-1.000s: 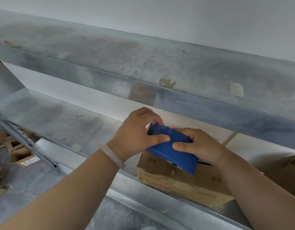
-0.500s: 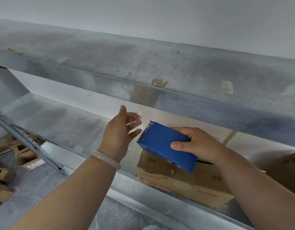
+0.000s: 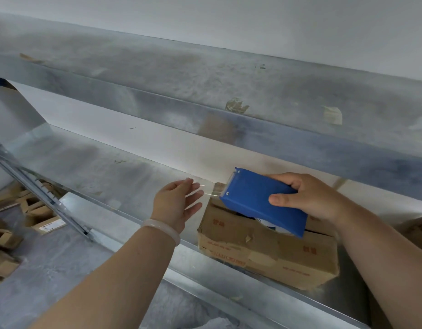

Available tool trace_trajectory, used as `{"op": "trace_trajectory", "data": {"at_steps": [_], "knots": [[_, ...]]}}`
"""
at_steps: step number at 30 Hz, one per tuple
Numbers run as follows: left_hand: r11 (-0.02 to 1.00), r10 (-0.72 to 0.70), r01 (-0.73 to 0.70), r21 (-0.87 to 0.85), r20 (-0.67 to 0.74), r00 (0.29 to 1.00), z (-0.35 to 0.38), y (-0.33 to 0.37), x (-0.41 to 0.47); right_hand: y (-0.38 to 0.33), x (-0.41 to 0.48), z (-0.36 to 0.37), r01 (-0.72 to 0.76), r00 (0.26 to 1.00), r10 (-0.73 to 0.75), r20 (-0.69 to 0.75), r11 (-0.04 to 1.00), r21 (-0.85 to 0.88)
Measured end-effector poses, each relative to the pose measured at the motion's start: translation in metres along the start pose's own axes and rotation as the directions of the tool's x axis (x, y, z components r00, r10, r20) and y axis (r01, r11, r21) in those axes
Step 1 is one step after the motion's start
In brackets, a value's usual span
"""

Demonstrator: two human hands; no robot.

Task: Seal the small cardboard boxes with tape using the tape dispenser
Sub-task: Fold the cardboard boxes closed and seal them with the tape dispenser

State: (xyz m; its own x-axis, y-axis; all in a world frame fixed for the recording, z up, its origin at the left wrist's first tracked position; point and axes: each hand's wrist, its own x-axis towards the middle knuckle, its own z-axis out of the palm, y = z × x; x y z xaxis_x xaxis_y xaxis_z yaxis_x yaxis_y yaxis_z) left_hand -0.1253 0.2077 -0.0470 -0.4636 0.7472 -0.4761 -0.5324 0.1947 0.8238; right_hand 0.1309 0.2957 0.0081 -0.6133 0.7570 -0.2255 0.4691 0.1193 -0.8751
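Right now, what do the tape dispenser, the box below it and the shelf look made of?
Tape dispenser: blue, matte, probably plastic or painted metal; smooth flat faces, rivets at the end.
Box: brown cardboard, scuffed, torn surface patches.
Shelf: galvanized-looking sheet metal, dull grey mottled sheen.

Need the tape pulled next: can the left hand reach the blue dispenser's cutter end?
Probably yes. The left hand is open beside the toothed end of the tape dispenser, only a clear tape strand between them; the right hand grips its other end.
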Motion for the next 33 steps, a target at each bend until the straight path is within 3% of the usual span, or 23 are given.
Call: {"op": "trace_trajectory", "data": {"at_steps": [8,18,24,33], "knots": [[0.996,-0.051,0.058,0.075,-0.084,0.995,-0.007,-0.022,0.006,-0.008,0.002,0.003,-0.011,0.999,0.016,0.052,0.995,-0.100],[0.959,-0.072,0.094,0.267,-0.092,0.993,-0.004,-0.033,0.021,-0.011,0.004,0.004,-0.078,0.994,0.093,0.052,0.967,-0.244],[0.865,-0.110,0.096,0.492,0.000,0.994,0.002,-0.046,0.024,-0.009,0.005,0.006,-0.093,0.993,0.109,0.053,0.964,-0.250],[0.852,-0.278,0.196,0.485,0.104,0.955,0.000,-0.046,0.024,-0.006,0.009,0.008,-0.093,0.992,0.111,0.067,0.970,-0.226]]}}
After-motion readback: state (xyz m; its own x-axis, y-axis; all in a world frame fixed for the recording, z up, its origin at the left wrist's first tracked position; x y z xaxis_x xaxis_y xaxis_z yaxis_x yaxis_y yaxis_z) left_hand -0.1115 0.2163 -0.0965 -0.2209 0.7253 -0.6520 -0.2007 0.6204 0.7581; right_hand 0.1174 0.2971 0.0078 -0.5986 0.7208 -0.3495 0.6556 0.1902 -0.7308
